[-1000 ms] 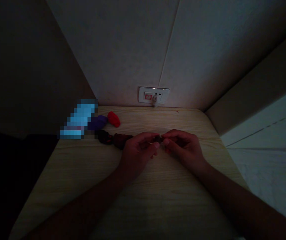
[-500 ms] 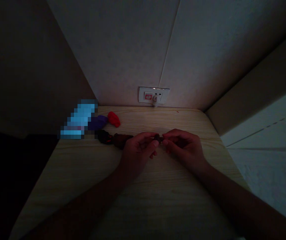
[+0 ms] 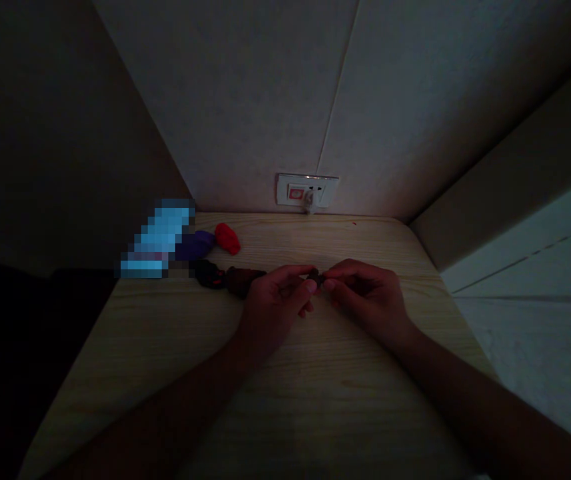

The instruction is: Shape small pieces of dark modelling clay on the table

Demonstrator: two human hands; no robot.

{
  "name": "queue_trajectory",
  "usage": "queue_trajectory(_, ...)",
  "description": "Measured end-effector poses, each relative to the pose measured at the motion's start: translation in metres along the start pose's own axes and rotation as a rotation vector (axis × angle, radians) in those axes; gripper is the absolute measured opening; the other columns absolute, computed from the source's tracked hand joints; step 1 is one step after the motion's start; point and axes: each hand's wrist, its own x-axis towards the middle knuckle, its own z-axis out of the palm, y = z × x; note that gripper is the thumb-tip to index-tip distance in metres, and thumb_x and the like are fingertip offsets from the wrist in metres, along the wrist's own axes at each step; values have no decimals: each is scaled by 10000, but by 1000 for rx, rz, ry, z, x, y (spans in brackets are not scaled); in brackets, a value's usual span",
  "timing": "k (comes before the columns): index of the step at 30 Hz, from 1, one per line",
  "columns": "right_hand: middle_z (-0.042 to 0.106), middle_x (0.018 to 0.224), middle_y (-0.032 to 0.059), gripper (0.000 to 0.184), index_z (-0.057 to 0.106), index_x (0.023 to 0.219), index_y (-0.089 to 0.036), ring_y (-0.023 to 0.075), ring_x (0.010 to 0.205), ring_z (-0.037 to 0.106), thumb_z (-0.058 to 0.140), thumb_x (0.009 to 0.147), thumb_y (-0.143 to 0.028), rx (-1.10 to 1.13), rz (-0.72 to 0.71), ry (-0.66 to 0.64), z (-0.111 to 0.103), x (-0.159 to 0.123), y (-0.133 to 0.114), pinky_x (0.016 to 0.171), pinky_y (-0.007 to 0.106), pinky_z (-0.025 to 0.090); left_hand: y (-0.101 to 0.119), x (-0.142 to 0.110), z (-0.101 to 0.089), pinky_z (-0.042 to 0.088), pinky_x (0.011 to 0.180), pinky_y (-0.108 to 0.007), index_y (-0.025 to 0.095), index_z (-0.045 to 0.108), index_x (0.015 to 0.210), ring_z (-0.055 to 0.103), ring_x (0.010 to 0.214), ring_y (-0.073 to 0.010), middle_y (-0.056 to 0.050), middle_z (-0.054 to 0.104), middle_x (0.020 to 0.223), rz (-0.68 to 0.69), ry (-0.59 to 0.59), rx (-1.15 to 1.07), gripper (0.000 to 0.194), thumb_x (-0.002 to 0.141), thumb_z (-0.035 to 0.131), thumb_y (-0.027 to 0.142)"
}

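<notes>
Dark little piece [image 3: 316,277] sits pinched between left hand [image 3: 275,303] and right hand [image 3: 368,297], low over the wooden table [image 3: 315,400]; barely a shift since a second ago, fingertips only nudging closer together.

A small dark object [image 3: 316,277] pinched between the fingertips of the left hand [image 3: 275,308] and right hand [image 3: 368,300] at mid-frame is too dim and mostly covered to identify. Left of centre, a pixelated blue patch [image 3: 158,240] conceals whatever lies there. Both forearms run off the bottom edge.
</notes>
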Motion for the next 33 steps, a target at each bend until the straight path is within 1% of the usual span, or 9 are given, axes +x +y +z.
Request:
queue_trajectory(3, 761, 732, 2, 107, 802, 933, -240, 110, 557, 643, 834, 831, -245, -1, -8, 3, -1, -1, 3, 512, 221, 527, 1, 0, -1, 481, 494, -205, 134, 743, 1058, 590, 512, -95, 29, 676, 611, 11, -22, 5, 292, 818, 771, 299)
queue_trajectory(6, 761, 748, 4, 146, 807, 973, -249, 115, 571, 650, 834, 829, -236, -8, -20, 3, -2, -1, 5, 523, 227, 526, 1, 1, -1, 477, 495, -195, 135, 732, 1071, 588, 514, -88, 33, 681, 618, 18, -41, 5, 286, 828, 764, 282)
queue_trajectory(10, 747, 756, 8, 137, 815, 961, -252, 108, 570, 644, 837, 827, -238, -25, -15, -5, -2, -1, 4, 518, 223, 502, 1, 1, -2, 479, 507, -193, 141, 726, 1129, 584, 519, -85, 40, 679, 620, 22, -57, 15, 320, 838, 755, 270)
queue_trajectory(13, 748, 769, 9, 131, 819, 943, -256, 108, 579, 643, 844, 817, -234, -19, -7, -14, -1, 0, 2, 527, 225, 505, 1, 0, -2, 487, 522, -196, 150, 729, 1155, 591, 535, -86, 38, 684, 640, 21, -74, 16, 334, 845, 751, 274)
queue_trajectory(20, 738, 737, 7, 142, 816, 930, -244, 106, 563, 631, 864, 796, -246, -5, 11, -10, 0, -1, 2, 521, 221, 498, -1, 0, -3, 492, 521, -199, 155, 737, 1107, 606, 548, -87, 16, 713, 696, 18, -69, 14, 298, 835, 766, 275)
queue_trajectory(22, 739, 738, 9, 143, 816, 929, -241, 106, 564, 630, 864, 794, -249, -9, 20, -14, 0, -1, 2, 522, 222, 495, -1, 0, -3, 491, 519, -199, 153, 736, 1093, 599, 539, -86, 19, 705, 682, 21, -68, 8, 287, 834, 765, 273)
queue_trajectory(33, 718, 690, 2, 118, 804, 955, -236, 112, 562, 626, 822, 841, -261, -35, 16, -30, -2, 0, 3, 528, 228, 486, -4, 2, -4, 488, 514, -202, 161, 735, 1086, 605, 544, -88, 18, 707, 692, 26, -93, -17, 277, 845, 768, 291)
